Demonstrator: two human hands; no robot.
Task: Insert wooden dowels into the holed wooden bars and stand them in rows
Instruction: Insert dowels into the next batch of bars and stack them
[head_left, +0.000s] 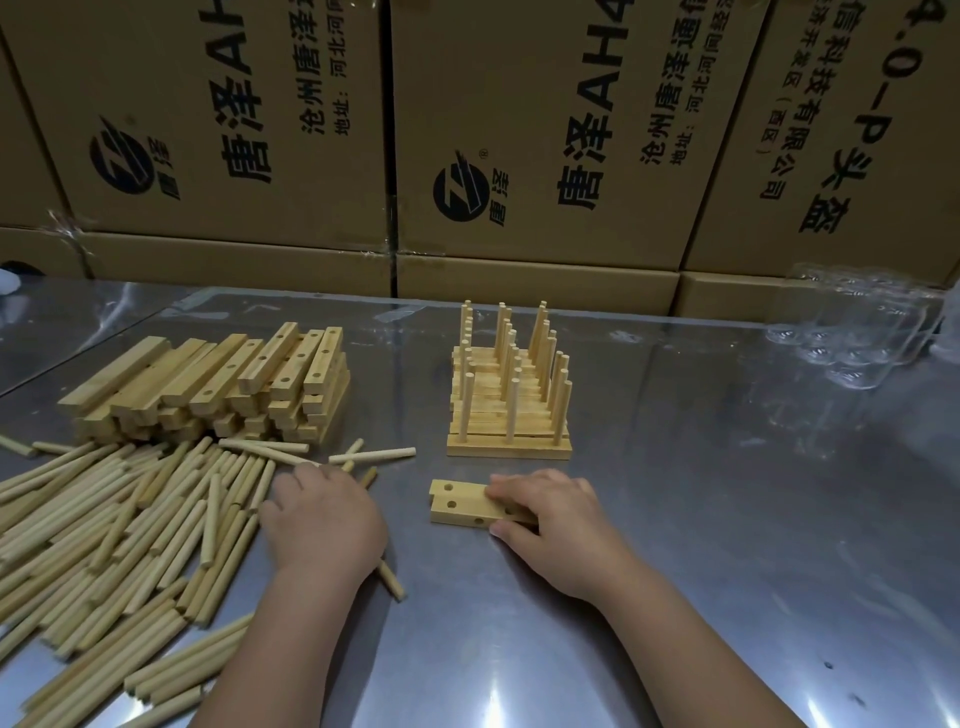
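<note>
The left hand (324, 525) lies curled over the heap of pale round wooden dowels (130, 519); I cannot tell whether it grips one. The right hand (550, 512) pinches the short holed pale-wood bar (460, 501) by its long sides, holes clear. Both pieces look light, stiff and dry. The brown cardboard cartons (519, 130) read "唐泽AH".

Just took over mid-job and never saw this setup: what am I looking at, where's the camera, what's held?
No machine: a person works with bare hands, filmed by one camera on their head, looking down. On the shiny metal table lie a loose pile of pale round wooden dowels at left, a stack of pale holed wooden bars behind it, and finished bars standing in rows with dowels upright. The right hand grips one holed wooden bar lying flat. The left hand rests on the dowel pile; whether it holds one is unclear.
</note>
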